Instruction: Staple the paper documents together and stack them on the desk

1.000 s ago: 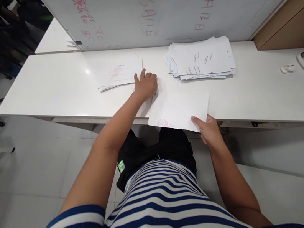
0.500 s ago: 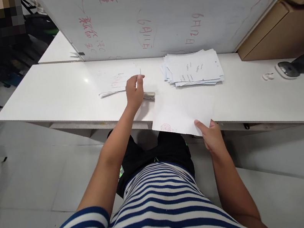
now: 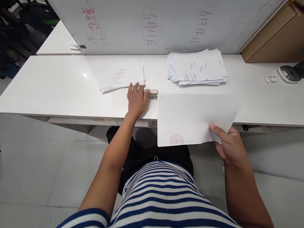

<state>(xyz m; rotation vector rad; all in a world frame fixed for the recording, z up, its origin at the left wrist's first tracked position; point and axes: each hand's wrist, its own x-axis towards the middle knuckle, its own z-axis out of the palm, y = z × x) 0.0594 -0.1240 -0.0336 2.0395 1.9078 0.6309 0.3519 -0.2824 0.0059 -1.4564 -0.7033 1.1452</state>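
Observation:
My left hand [image 3: 138,100] lies on a small stapler [image 3: 152,92] on the white desk, its fingers and thumb around the rear part, so that only the front end shows. To its right, my right hand [image 3: 229,143] pinches a white sheet of paper [image 3: 190,117] by its lower right edge, thumb on top. The sheet carries a red round stamp near its lower left corner and a short dark mark, like a staple, at its upper left corner. That corner is close to the stapler's front end. Whether it is one sheet or several cannot be made out.
Beyond my left hand lies a thin stack of printed papers [image 3: 122,76]. A thicker, uneven paper pile [image 3: 201,67] sits by the whiteboard [image 3: 176,12]. Farther right are a small white object [image 3: 270,79], a dark-topped device [image 3: 290,73] and a brown box [image 3: 269,34].
My left hand has lowered from a raised pinch onto the stapler. My right hand has drawn the paper right and toward me, away from the stapler.

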